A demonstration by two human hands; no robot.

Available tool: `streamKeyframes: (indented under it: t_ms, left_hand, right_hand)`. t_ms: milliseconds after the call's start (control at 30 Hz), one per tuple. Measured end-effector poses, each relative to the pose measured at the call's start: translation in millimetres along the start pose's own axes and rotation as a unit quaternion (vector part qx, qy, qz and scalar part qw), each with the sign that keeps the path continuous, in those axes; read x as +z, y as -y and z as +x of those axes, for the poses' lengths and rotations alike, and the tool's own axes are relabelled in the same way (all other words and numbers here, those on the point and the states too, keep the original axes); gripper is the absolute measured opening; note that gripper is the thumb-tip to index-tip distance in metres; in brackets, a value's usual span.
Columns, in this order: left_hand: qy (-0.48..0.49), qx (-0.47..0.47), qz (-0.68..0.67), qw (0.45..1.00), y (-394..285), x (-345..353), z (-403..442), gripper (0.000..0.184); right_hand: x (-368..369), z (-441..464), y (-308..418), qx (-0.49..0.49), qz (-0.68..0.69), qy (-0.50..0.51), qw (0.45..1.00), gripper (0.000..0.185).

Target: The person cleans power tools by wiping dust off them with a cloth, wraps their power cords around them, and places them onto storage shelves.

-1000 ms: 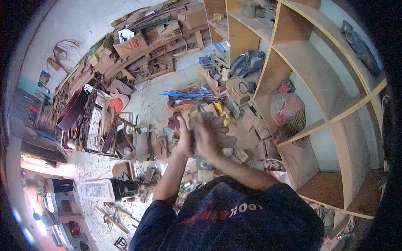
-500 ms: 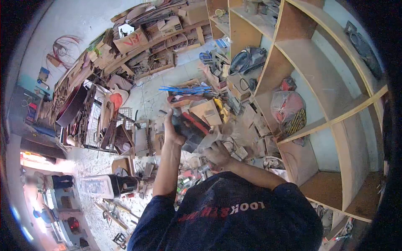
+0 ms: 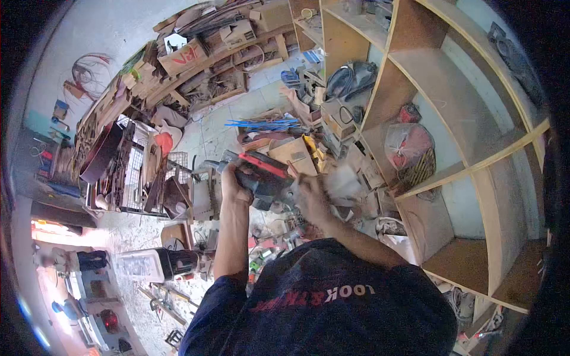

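My left hand (image 3: 236,185) is wrapped round a dark, bulky tool (image 3: 264,181) with a red strip (image 3: 265,164) along its upper edge. Its exact kind does not show clearly. My right hand (image 3: 312,199) is at the tool's right end, smeared by motion, with one finger seeming to point up by the red strip. Whether it touches or grips anything cannot be made out. A pale blurred patch (image 3: 349,181) lies just right of that hand.
Wooden shelving (image 3: 427,196) curves along the right, with a plastic bag (image 3: 409,145) in one compartment. Beyond the hands lie a cardboard box (image 3: 294,155) and blue strips (image 3: 264,124). A wire rack (image 3: 135,157) stands left, and a distant person (image 3: 89,259) is at lower left.
The tool has turned and shifted slightly left, showing more of its red strip. My right hand has moved up and a little right, with its fingers now more raised.
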State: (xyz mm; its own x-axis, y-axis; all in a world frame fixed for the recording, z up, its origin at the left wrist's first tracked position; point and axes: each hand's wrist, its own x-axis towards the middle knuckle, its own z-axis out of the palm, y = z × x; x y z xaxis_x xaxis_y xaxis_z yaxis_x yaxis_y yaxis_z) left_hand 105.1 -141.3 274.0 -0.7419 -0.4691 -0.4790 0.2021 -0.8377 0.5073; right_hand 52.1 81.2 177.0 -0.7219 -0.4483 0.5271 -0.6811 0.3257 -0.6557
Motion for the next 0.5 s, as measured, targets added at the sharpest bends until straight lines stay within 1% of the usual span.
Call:
streamKeyframes:
  t_ms: [33, 67, 133, 167, 233, 267, 300, 333, 367, 400, 467, 500]
  left_hand:
    - [-0.019, -0.004, -0.020, 1.000, -2.5, 7.9, -5.3, 0.003]
    - [-0.016, -0.004, -0.018, 1.000, -2.2, 8.1, -4.3, 0.003]
    - [0.002, 0.039, 0.028, 0.999, -2.5, 5.0, -2.0, 0.005]
    - [0.001, 0.040, 0.030, 0.999, -7.0, 1.8, -3.3, 0.005]
    - [0.019, 0.030, -0.030, 0.999, -23.2, -2.4, -2.3, 0.007]
    - [0.060, 0.029, -0.042, 0.997, -26.9, -3.8, -7.2, 0.008]
    - [0.064, 0.032, -0.043, 0.997, -26.4, 0.0, -7.7, 0.008]
    - [0.025, 0.052, 0.012, 0.998, -22.7, 14.1, -17.5, 0.008]
    - [-0.019, 0.068, 0.069, 0.995, -19.9, 19.1, -25.0, 0.007]
    - [0.041, 0.018, 0.020, 0.999, -19.6, -4.3, -3.3, 0.006]
    - [0.037, 0.015, 0.030, 0.999, -7.3, 7.1, -5.3, 0.005]
    - [0.030, 0.015, 0.040, 0.999, -2.8, 10.8, -6.9, 0.005]
  right_hand:
    - [5.2, -11.3, 6.2, -0.127, -0.110, -0.050, 0.985, 0.033]
    - [12.7, -28.9, -8.9, -0.126, -0.111, -0.054, 0.984, 0.033]
    - [22.9, -65.2, -71.4, -0.158, -0.136, 0.098, 0.973, 0.037]
    - [10.9, -67.8, -88.7, -0.040, -0.099, 0.232, 0.967, 0.034]
    - [-4.5, -69.3, -121.4, 0.074, -0.061, 0.356, 0.929, 0.033]
    - [-6.0, -74.7, -132.7, 0.098, -0.059, 0.184, 0.976, 0.033]
    - [-2.7, -73.1, -144.9, 0.114, -0.056, 0.003, 0.992, 0.034]
    - [-14.8, -45.4, -113.5, 0.184, 0.008, 0.026, 0.983, 0.035]
    - [-26.1, -11.8, -60.8, 0.257, 0.073, 0.052, 0.962, 0.038]
    - [-16.0, 5.0, -38.4, 0.196, 0.139, 0.051, 0.969, 0.037]
    - [-7.0, 31.0, 14.1, 0.051, 0.116, 0.078, 0.989, 0.035]
    - [-8.8, 37.3, 35.1, -0.029, 0.028, 0.107, 0.993, 0.034]
